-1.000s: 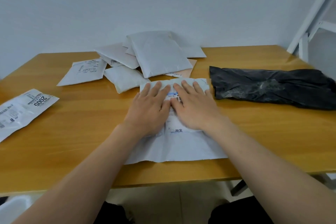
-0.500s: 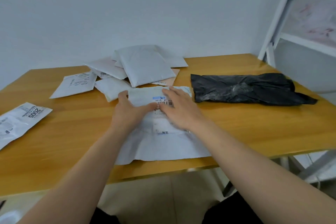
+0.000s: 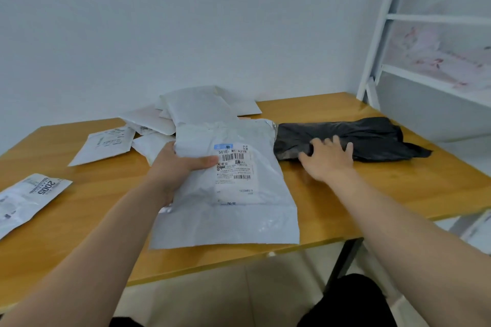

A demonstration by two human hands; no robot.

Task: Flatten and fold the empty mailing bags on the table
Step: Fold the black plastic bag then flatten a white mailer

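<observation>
Left hand (image 3: pixel 178 164) pinches the white mailing bag (image 3: pixel 228 188) at frame centre: thumb on top by the shipping label (image 3: pixel 233 164), fingers hidden under it. Far edge of the bag is lifted, near edge lies at the table's front edge. Right hand (image 3: pixel 328 158), right of centre, is spread, fingertips on the left end of the black bag (image 3: pixel 353 138), which lies crumpled along the table at centre right. Both forearms reach in from the bottom corners.

Surface: orange wood table (image 3: pixel 345 194) against a plain white wall (image 3: pixel 186 21). Pile of white mailers (image 3: pixel 196 109) just above centre, partly behind the held bag. Flat labelled mailer (image 3: pixel 106 145) left of the pile. Another one printed "2005" (image 3: pixel 29 199) at the left edge. White metal shelf frame (image 3: pixel 382 29) at upper right, with pink-patterned fabric (image 3: pixel 446 58) behind it. Tiled floor (image 3: pixel 225 295) below the table.
</observation>
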